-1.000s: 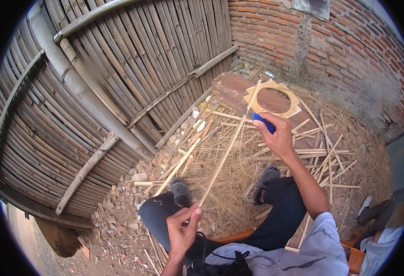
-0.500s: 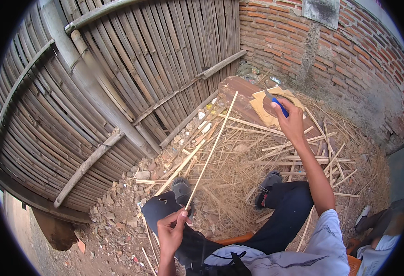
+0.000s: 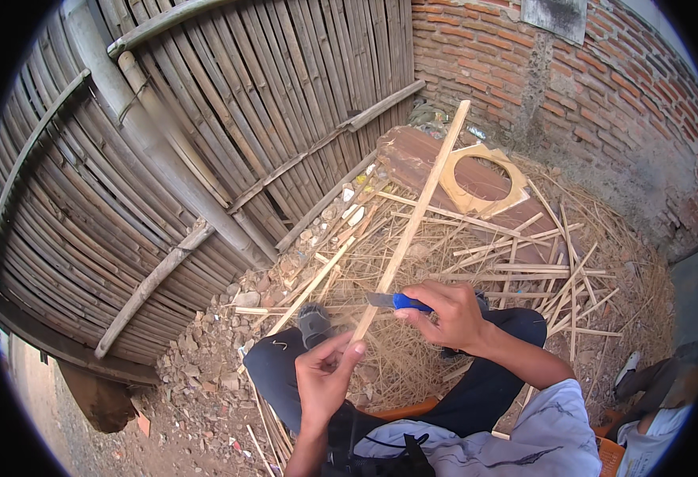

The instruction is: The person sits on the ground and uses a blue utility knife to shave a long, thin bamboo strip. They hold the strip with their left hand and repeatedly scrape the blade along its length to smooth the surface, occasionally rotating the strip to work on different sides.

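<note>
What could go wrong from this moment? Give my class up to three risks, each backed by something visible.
1. The blue-handled knife has its blade at the pale strip, close above the left hand's grip; a slip that way could cut bare fingers.
2. The strip is held near its lower end, so its long far part may swing and spoil the cut.
3. The right hand's grip is near the knees; a skidding blade might catch one.

The left grip [image 3: 326, 380] holds one long, flat, pale wooden strip [image 3: 412, 226], the right grip [image 3: 450, 315] one blue-handled knife [image 3: 411, 302]. Beyond both grips are one brown wooden board [image 3: 411, 160] and one pale, flat, angular frame [image 3: 476, 207] with one round hole; right of the right grip, thin pale loose strips [image 3: 551, 270] overlap too much to count.
</note>
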Action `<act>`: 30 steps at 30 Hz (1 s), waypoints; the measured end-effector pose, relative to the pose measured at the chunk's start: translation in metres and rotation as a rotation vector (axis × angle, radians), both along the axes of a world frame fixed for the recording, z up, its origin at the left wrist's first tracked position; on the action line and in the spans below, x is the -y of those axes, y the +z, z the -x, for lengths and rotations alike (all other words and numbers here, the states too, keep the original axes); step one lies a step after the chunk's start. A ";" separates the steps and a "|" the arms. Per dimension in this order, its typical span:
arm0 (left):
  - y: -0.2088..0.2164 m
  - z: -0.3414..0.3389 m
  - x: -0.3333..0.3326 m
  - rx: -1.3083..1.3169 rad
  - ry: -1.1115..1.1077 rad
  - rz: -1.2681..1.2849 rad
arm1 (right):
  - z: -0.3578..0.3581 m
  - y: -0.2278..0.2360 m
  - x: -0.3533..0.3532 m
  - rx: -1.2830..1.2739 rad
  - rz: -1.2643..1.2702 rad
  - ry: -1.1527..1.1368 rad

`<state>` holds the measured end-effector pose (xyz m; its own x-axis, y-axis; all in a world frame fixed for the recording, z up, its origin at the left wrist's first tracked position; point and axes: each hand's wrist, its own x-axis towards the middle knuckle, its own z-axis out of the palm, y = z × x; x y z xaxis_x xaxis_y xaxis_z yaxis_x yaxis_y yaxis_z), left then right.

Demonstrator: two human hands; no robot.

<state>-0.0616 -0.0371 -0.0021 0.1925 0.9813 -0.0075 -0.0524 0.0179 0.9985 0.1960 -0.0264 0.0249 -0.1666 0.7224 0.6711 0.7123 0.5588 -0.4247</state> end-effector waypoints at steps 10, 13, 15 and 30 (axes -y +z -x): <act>0.025 -0.023 0.005 -0.179 0.042 -0.215 | 0.005 0.009 0.012 0.023 -0.017 0.016; 0.027 -0.026 0.007 -0.194 0.042 -0.225 | -0.001 0.007 0.009 0.000 -0.032 -0.008; 0.030 -0.027 0.008 -0.187 0.038 -0.210 | -0.003 0.006 0.008 -0.006 -0.037 -0.022; 0.006 0.016 0.025 -0.111 -0.036 -0.011 | -0.083 0.034 -0.026 -0.105 -0.131 -0.342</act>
<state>-0.0781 -0.0619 0.0036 0.2267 0.9738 -0.0200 0.0589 0.0068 0.9982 0.2787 -0.0008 0.0594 0.1435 0.6310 0.7624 0.8235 0.3512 -0.4456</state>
